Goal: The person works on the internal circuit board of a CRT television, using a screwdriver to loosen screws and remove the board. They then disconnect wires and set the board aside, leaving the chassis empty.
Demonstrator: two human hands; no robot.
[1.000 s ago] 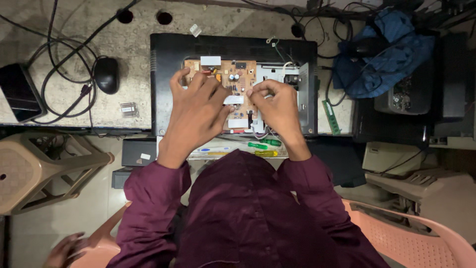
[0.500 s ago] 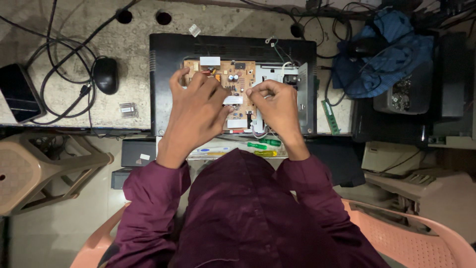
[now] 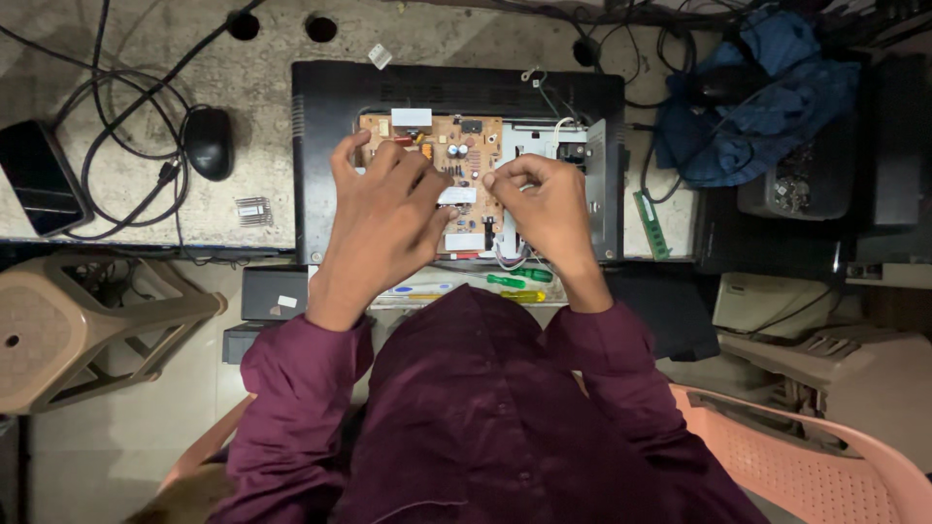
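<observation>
So we've got the tan circuit board (image 3: 442,165) sitting inside the opened black casing (image 3: 330,146), which lies flat on the worn workbench (image 3: 146,58) right in front of us. Our left hand (image 3: 383,209) is spread flat over the left and middle of the board, fingers splayed and resting on the components, not clamped around anything. Our right hand (image 3: 544,199) is curled up tight over the board's right edge, near the grey metal bracket (image 3: 592,184). It looks pinched on something small, maybe a wire or connector, but we can't tell what's actually between the fingertips (they hide it).

Handling-wise, we'd call this board light and stiff but pretty fragile: the upright capacitors and solder joints won't like being pressed or flexed. Best place to grab it is by the bare edges or corners, never by the parts sticking up. The bundle of thin wires (image 3: 510,257) at the near edge is soft and looks easy to snag.

Around us: a green-handled screwdriver (image 3: 519,279) and a yellow-handled one (image 3: 524,296) just below the casing, a black mouse (image 3: 207,141) with its looping cable off to the left, a dark phone (image 3: 39,189) at the bench's left end, a blue cloth (image 3: 748,107) at the right, and a green memory stick (image 3: 652,225) beside the casing.
</observation>
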